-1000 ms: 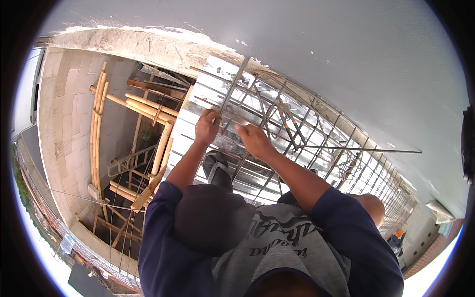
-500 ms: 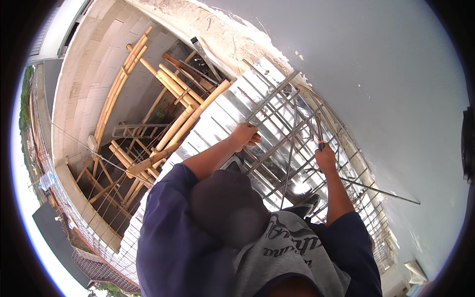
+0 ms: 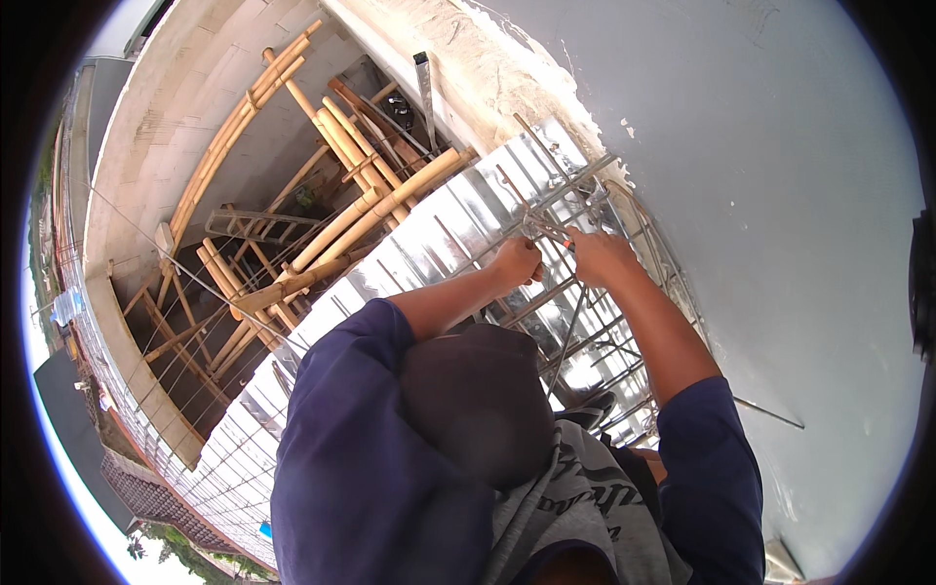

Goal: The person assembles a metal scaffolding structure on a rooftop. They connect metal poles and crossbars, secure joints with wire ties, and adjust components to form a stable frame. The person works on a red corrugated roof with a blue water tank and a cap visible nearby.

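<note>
A lattice of steel rebar (image 3: 582,177) lies over shiny corrugated metal decking (image 3: 417,255) in front of me. My left hand (image 3: 518,265) is closed at a bar near the lattice's far end, its fingers curled. What it pinches, if anything, is hidden. My right hand (image 3: 599,258) grips a pair of pincers (image 3: 546,228) with an orange mark on the handle. The pincers' jaws point left and meet the bars just above my left hand, close to a bar crossing. Any wire there is too small to make out.
A smooth grey wall (image 3: 770,224) rises along the right. At left, an opening drops beside the decking, with bamboo poles (image 3: 375,210) and a ladder (image 3: 261,226) inside. One long rebar end (image 3: 770,413) sticks out near the wall. My shoe (image 3: 588,409) stands among the bars.
My right hand has moved up and left with the pincers, bringing the jaws beside my left hand. The left hand stays at the bars, and the view has shifted slightly.
</note>
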`<state>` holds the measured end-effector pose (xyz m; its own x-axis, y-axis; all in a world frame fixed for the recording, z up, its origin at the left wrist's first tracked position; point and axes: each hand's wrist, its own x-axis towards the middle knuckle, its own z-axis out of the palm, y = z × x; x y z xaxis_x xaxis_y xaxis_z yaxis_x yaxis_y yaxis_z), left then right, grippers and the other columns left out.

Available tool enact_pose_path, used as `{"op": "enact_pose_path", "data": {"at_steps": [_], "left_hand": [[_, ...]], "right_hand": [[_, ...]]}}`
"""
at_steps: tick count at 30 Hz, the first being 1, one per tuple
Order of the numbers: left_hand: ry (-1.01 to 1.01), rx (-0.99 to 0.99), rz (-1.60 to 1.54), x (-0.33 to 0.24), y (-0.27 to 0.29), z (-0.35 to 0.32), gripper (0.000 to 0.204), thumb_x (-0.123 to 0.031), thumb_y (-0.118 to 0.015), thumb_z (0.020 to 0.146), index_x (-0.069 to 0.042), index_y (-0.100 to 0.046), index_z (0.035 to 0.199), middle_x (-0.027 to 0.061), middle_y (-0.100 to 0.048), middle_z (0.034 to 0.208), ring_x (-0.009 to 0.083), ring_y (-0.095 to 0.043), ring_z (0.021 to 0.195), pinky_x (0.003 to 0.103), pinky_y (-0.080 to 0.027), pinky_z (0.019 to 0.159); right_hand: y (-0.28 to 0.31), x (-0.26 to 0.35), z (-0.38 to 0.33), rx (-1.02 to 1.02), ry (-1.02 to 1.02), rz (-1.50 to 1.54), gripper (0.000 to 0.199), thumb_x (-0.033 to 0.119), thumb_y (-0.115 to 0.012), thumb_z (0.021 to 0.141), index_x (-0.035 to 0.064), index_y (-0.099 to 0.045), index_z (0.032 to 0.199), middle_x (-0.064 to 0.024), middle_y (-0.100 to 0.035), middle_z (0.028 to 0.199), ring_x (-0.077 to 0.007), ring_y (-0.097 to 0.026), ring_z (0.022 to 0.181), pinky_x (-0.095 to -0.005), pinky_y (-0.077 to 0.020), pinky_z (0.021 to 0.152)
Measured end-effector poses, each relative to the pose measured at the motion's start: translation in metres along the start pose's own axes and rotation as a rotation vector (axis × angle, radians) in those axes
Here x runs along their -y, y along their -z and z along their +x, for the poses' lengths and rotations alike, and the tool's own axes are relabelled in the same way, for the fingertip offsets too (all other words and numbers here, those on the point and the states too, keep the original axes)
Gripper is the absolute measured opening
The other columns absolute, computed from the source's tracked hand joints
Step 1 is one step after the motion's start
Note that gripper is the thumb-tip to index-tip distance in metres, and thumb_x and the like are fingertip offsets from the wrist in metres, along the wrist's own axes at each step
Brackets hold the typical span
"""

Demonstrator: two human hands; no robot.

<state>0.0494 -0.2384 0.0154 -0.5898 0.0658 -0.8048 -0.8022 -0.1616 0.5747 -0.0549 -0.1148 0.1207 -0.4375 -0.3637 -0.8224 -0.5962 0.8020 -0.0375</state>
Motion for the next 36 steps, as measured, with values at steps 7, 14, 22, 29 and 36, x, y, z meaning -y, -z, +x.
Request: {"op": "enact_pose_path", "data": {"at_steps": [7, 14, 22, 29, 36], "left_hand": [[-0.040, -0.027, -0.012, 0.002, -0.001, 0.001, 0.017, -0.013, -0.049, 0.085, 0.002, -0.057, 0.087, 0.0095, -0.065, 0.068, 0.0175, -0.066, 0.058, 0.030, -0.050, 0.047], [-0.060, -0.032, -0.049, 0.016, 0.001, 0.009, 0.016, -0.013, -0.050, 0.085, 0.002, -0.056, 0.086, 0.0096, -0.065, 0.067, 0.0171, -0.064, 0.056, 0.030, -0.049, 0.045], [0.054, 0.050, -0.023, 0.015, 0.018, 0.002, 0.026, -0.021, -0.054, 0.089, -0.001, -0.060, 0.105, 0.0077, -0.065, 0.080, 0.0191, -0.065, 0.074, 0.034, -0.052, 0.062], [-0.668, -0.310, 0.907, 0.022, 0.050, -0.010, 0.042, -0.021, -0.065, 0.079, -0.005, -0.054, 0.117, 0.0099, -0.064, 0.097, 0.0276, -0.061, 0.095, 0.040, -0.047, 0.086], [-1.035, -0.195, 1.033, -0.007, 0.006, 0.020, 0.053, -0.021, -0.073, 0.074, -0.009, -0.049, 0.120, 0.0095, -0.059, 0.098, 0.0287, -0.057, 0.100, 0.038, -0.044, 0.089]], "right_hand": [[0.024, 0.047, 0.020, 0.088, -0.312, -0.286, 0.061, 0.018, -0.058, 0.087, 0.0163, -0.038, 0.144, -0.0222, -0.044, 0.139, -0.0484, -0.044, 0.124, -0.0700, -0.0435, 0.085], [0.026, 0.075, 0.018, 0.079, -0.313, -0.528, 0.068, 0.034, -0.067, 0.081, 0.0055, -0.046, 0.138, -0.0250, -0.037, 0.142, -0.0497, -0.034, 0.130, -0.0740, -0.0368, 0.088], [0.027, 0.049, 0.024, 0.171, -0.144, -0.064, 0.030, 0.021, -0.064, 0.082, 0.0037, -0.069, 0.107, -0.0096, -0.069, 0.104, -0.0319, -0.065, 0.097, -0.0558, -0.0512, 0.074], [-0.003, -0.003, 0.023, 0.386, -0.002, 0.474, 0.027, 0.019, -0.073, 0.074, -0.0062, -0.065, 0.073, -0.0140, -0.065, 0.063, -0.0221, -0.061, 0.046, -0.0344, -0.0500, 0.045], [0.023, 0.008, 0.021, 0.379, 0.012, 0.345, 0.029, 0.022, -0.078, 0.068, -0.0032, -0.068, 0.078, -0.0133, -0.068, 0.073, -0.0231, -0.066, 0.061, -0.0361, -0.0530, 0.054]]}}
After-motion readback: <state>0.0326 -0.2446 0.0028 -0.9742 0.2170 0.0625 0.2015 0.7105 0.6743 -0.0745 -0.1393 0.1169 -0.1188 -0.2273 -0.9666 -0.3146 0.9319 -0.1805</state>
